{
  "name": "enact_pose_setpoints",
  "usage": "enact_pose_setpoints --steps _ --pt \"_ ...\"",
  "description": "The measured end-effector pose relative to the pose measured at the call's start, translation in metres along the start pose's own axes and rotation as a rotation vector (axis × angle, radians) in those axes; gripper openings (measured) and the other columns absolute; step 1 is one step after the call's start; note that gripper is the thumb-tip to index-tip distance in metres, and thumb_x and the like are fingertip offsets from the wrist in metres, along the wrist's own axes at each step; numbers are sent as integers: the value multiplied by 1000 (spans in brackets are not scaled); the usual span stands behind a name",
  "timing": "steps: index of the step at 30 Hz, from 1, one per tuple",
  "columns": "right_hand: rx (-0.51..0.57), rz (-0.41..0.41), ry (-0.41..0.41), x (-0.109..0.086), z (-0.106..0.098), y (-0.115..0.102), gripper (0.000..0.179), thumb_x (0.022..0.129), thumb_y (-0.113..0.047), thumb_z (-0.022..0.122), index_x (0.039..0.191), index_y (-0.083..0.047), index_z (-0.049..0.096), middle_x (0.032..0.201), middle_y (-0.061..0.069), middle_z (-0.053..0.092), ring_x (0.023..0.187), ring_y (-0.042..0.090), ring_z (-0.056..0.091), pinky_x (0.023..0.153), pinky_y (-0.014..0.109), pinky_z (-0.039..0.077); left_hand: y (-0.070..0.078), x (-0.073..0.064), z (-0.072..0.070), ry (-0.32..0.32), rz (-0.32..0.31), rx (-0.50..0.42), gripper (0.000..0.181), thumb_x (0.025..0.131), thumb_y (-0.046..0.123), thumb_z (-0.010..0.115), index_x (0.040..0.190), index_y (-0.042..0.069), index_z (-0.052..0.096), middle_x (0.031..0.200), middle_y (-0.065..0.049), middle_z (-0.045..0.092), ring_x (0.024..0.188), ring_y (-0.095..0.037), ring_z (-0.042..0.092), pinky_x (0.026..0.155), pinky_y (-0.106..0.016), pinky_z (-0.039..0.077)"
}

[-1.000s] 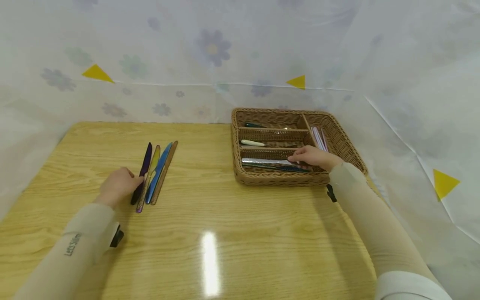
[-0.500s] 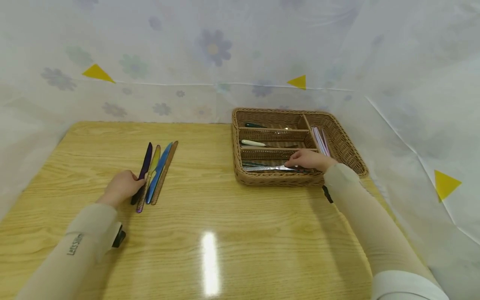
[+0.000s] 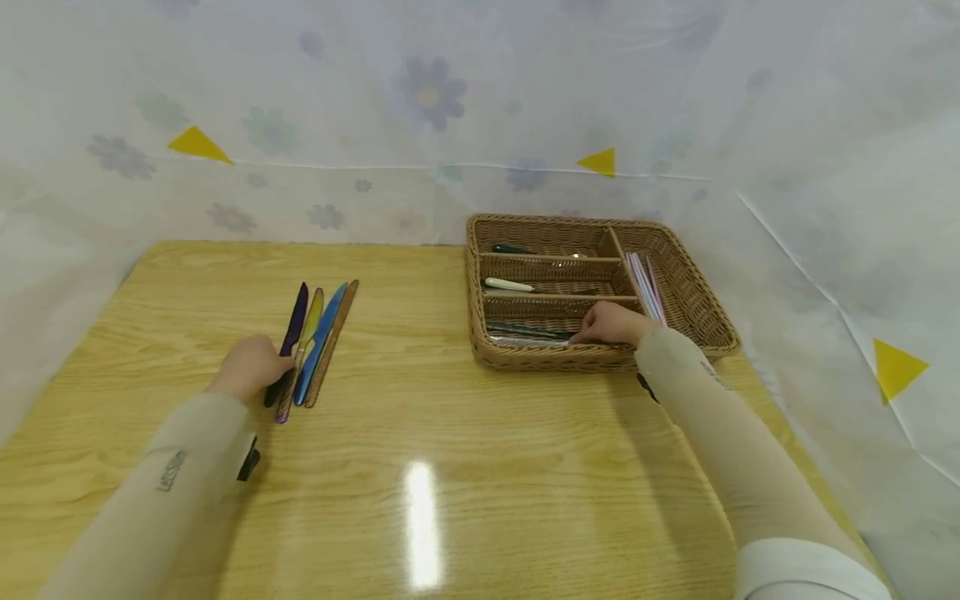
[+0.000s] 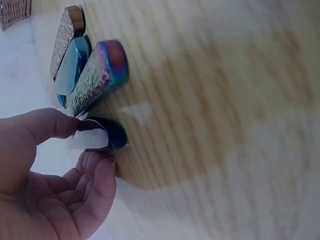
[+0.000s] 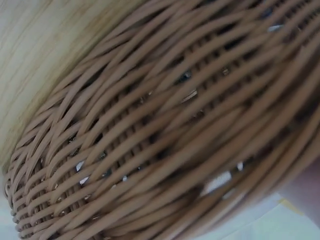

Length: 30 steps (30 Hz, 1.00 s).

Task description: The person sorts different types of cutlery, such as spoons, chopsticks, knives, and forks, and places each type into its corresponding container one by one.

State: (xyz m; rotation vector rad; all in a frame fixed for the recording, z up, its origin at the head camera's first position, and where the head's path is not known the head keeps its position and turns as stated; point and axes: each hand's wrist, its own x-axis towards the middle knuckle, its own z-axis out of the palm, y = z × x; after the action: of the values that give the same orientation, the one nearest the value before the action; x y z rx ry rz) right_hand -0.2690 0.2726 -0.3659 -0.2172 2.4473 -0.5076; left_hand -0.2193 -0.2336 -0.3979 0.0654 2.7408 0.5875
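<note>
Four-compartment wicker basket aside, a dark purple table knife [image 3: 296, 321] lies leftmost in a row of knives on the table. My left hand [image 3: 249, 367] pinches its handle [image 4: 115, 132] between thumb and fingers. Right beside it are a gold knife with a purple-tinted handle [image 3: 315, 310], a blue knife [image 3: 322, 337] and a copper-brown knife [image 3: 339, 329]. My right hand [image 3: 609, 323] reaches into the front compartment of the wicker basket [image 3: 555, 360] and holds one end of a silver table knife [image 3: 525, 341], low along the front wall. Weave mostly hides that hand in the right wrist view.
Dark green cutlery [image 3: 521, 329] shares the front compartment. Behind it, the middle section holds a white-handled utensil [image 3: 510, 285]; a dark-handled one [image 3: 512, 249] lies in the back section. Pinkish straw-like sticks [image 3: 647, 287] fill the right section. Floral sheeting [image 3: 337, 108] walls the table.
My right hand has brought the silver knife forward and down, from above the green cutlery to the compartment's front wall. The left hand stays at the purple knife, with only a slight shift.
</note>
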Motion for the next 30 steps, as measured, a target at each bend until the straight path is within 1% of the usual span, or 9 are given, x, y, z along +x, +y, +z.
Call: enact_pose_setpoints --steps 4,7,11,13,15,18,22,26,30 --pt "-91 34 21 2 3 -4 32 91 -26 60 63 -12 54 48 -7 33 44 7 27 57 26 37 1 3 0 -9 -11 16 34 88 22 55 65 -3 54 62 -13 55 54 -22 50 53 -32 41" --pt "-147 58 41 1 4 -9 26 91 -27 61 73 -8 62 50 -7 38 45 7 32 56 26 38 0 3 0 -25 -30 19 36 89 24 56 68 -5 55 65 -16 56 57 -23 52 55 -34 42" --pt "-188 113 56 0 3 -16 32 91 -35 59 84 -4 64 54 -3 44 49 10 37 57 28 39 -2 2 -1 -41 -40 17 37 90 25 55 70 -6 55 66 -16 57 58 -23 52 55 -34 43" --pt "-194 138 70 -1 3 -17 40 93 -40 55 94 -1 65 63 3 54 56 13 46 62 32 43 -3 1 -2 -42 -37 10 36 89 24 55 71 -7 55 66 -16 56 58 -24 52 55 -34 43" --pt "-198 145 93 -2 3 -16 48 94 -42 51 108 2 64 81 10 64 67 18 56 69 37 47 -4 2 -2 -45 -38 1 35 89 23 54 72 -7 54 67 -17 56 58 -24 52 54 -33 43" --pt "-195 150 127 -1 2 -14 51 96 -44 47 112 2 63 87 14 66 69 20 58 72 40 47 -6 2 -2 -37 -32 -11 33 90 21 52 71 -7 53 67 -18 55 58 -24 52 54 -33 43" --pt "-179 164 169 -1 0 -10 48 97 -44 44 105 -2 65 66 4 56 56 15 46 61 34 41 -10 3 -2 -38 -16 -28 33 91 17 46 70 -7 54 66 -18 56 56 -24 51 54 -33 42" --pt "-157 158 211 -2 -1 -8 44 98 -43 43 93 -3 62 58 -3 43 52 12 38 55 31 36 -12 3 -1 -21 14 -73 27 92 12 40 80 -10 51 67 -17 56 57 -23 51 54 -32 42" --pt "-117 141 252 -4 -2 -8 45 98 -42 44 64 -11 48 49 -4 30 44 11 25 47 28 29 -11 3 2 29 60 -120 26 92 11 40 95 -14 46 70 -18 54 58 -21 49 51 -30 40"
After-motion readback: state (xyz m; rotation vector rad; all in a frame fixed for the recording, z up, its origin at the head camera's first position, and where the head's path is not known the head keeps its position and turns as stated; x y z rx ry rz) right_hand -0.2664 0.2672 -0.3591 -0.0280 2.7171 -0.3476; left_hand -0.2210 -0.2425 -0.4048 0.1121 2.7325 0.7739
